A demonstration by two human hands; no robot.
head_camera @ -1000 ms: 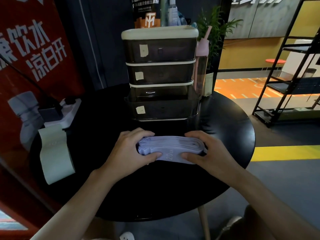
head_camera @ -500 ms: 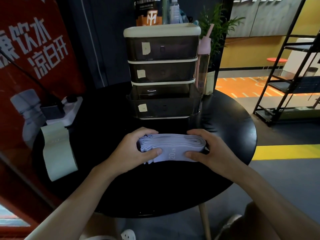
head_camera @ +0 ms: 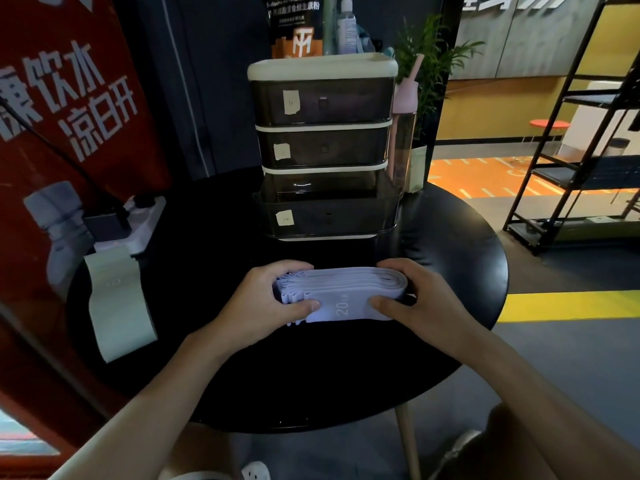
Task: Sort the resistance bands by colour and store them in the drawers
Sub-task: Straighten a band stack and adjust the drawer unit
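A folded stack of lilac resistance bands (head_camera: 341, 292), marked "20 LB", sits at the middle of the round black table (head_camera: 311, 382). My left hand (head_camera: 263, 303) grips its left end, thumb on the front and fingers over the top. My right hand (head_camera: 419, 299) grips the right end the same way. Behind the stack stands a dark drawer unit (head_camera: 323, 147) with cream trim. Its bottom drawer (head_camera: 329, 216) is pulled out toward me and open at the top. A pale green band (head_camera: 116, 303) lies at the table's left side.
A white power strip (head_camera: 138, 223) with a black plug lies at the back left, partly under the green band. A pink-capped bottle (head_camera: 403, 133) stands right of the drawers. A red banner is on the left, a black metal shelf (head_camera: 581, 150) on the right.
Both hands keep the same hold on the lilac stack. The stack has shifted slightly away from me, toward the drawers.
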